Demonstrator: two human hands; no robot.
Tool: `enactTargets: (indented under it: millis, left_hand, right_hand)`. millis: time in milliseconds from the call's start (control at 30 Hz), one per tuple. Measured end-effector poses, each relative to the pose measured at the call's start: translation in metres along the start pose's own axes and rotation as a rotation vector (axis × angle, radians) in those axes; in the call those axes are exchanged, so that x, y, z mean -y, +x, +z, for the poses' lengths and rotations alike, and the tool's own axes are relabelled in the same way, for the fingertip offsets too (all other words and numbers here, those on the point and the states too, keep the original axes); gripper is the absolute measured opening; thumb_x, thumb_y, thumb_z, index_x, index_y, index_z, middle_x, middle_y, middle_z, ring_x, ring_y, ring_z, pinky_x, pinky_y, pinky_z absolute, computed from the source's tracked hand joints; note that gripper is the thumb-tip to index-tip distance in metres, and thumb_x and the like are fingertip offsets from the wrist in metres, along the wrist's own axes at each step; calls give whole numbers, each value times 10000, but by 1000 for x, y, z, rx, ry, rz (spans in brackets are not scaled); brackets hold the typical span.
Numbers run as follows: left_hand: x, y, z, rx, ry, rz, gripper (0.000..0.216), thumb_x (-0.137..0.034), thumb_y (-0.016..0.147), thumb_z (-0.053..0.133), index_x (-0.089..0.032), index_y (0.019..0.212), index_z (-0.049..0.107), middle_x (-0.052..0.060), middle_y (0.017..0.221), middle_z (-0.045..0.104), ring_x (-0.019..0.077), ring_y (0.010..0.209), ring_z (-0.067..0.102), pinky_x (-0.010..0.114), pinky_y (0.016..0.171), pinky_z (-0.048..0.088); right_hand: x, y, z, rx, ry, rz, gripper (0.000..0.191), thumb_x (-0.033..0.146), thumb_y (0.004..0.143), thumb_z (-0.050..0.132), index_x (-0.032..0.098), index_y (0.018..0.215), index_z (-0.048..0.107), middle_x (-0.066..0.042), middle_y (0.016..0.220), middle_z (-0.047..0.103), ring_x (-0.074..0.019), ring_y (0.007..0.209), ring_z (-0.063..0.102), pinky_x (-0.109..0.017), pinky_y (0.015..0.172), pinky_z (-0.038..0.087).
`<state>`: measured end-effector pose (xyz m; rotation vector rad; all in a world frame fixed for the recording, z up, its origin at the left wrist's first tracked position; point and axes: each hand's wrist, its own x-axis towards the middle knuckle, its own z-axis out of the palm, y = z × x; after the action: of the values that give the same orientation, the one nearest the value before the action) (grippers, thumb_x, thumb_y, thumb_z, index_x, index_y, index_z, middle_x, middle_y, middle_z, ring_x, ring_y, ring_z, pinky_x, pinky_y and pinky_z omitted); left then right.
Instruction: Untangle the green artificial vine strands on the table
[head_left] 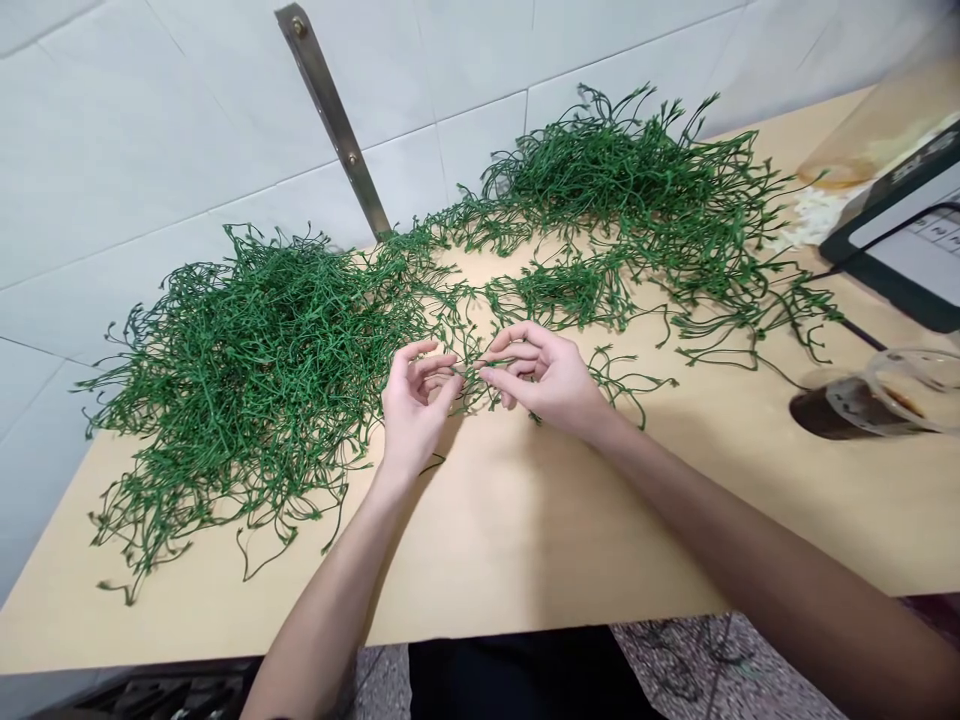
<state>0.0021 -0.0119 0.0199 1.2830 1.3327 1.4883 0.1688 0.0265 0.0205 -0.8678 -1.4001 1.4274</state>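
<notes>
The left hand (420,410) and right hand (540,385) meet above the front edge of the loose scatter, the fingertips facing each other and just apart. The right thumb and index finger are pinched together on a thin green stem (492,363), whose end points towards the left fingertips; the left thumb and index finger are drawn close around that spot, but I cannot tell whether they grip the stem too. The step in hand looks like fine fingertip work on a single piece, and the next move seems to call for a steady right pinch while the left fingers settle exactly on the tip. Forked green artificial stems surround the work: a large tangled left heap (262,350), a far right heap (615,165) against the tiled wall (150,150), and a smaller cluster (566,290) just beyond the right hand. The wooden tabletop (465,540) is bare nearer the body, and a clear plastic cup (847,405) with dark liquid stands well apart on the right.
</notes>
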Motion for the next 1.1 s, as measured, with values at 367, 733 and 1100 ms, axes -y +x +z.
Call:
enactTargets:
  millis: [367,733,1100]
  left_hand:
    - [-9,5,-16,-371,536,164,392,-90,774,616,-229,1138,578,80,1293,607,253,1305,480,438,1112,352]
    - [-6,-6,4,207,202,114,260,-215,796,710,-189,1048,650,61,985,703,139,826,662,302,821,544]
    - [-10,-10,9,118,99,25,167,-246,784,726,-196,932,667,9,778,649,117,705,623,252,707,531]
  right_hand:
    - [0,5,-6,-156,51,-91,283,296,682,759,201,861,561,6,740,628,-115,604,566,-261,548,444]
    - [0,5,-10,-169,184,-63,153,205,668,669,192,803,600,19,625,596,-109,544,504,-247,490,372]
    - [3,7,-11,-249,132,-49,181,323,691,715,202,707,582,53,482,492,-90,453,404,-237,433,268]
